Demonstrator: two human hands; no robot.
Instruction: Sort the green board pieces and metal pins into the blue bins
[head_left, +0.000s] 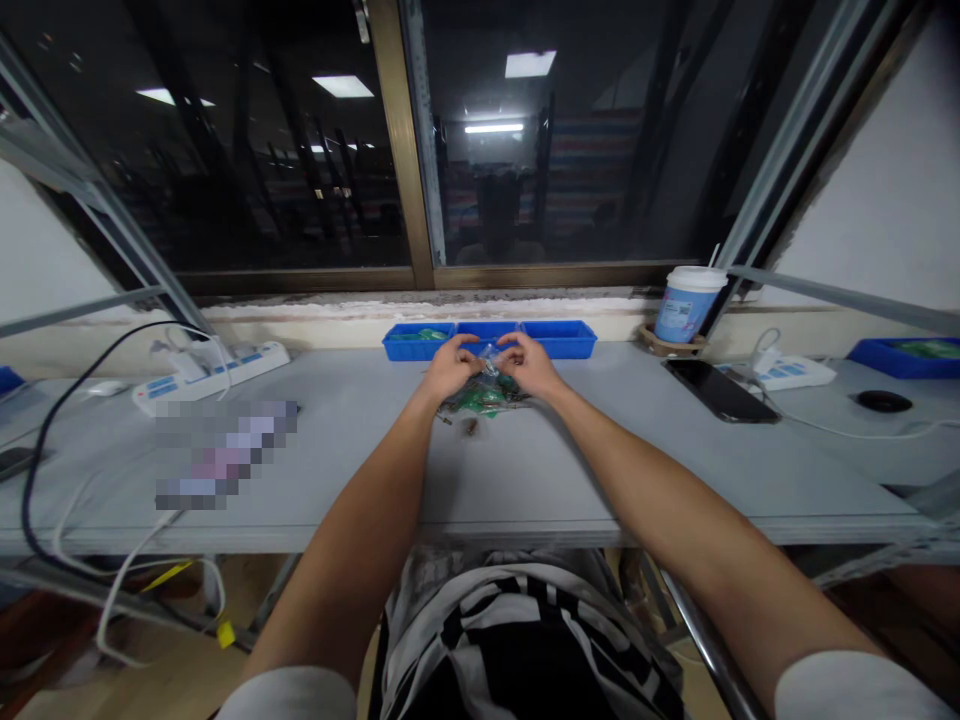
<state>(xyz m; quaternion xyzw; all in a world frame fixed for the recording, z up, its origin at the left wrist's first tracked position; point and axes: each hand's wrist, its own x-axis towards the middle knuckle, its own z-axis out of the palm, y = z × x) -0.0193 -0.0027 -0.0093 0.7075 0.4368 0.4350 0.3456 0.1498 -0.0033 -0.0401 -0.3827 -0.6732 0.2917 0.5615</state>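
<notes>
My left hand (451, 368) and my right hand (529, 366) meet over the middle of the table, thumbs and fingers pinched on a small clear plastic bag (490, 362) between them. What the bag holds is too small to make out. Right below it lies a pile of green pieces (484, 401) mixed with thin dark bits, partly hidden by the hands. A small brownish piece (471, 428) rests just in front of the pile. Behind my hands stand a left blue tray (416, 350) with green pieces inside, a middle blue tray (487, 328) and a right blue tray (562, 348).
A lidded paper cup (681, 308) stands in a cardboard holder at the back right, beside a black phone (720, 390). Power strips (214, 380) with cables lie at both sides. A blurred-out object (229, 455) is on the left. A window (555, 180) rises behind the table.
</notes>
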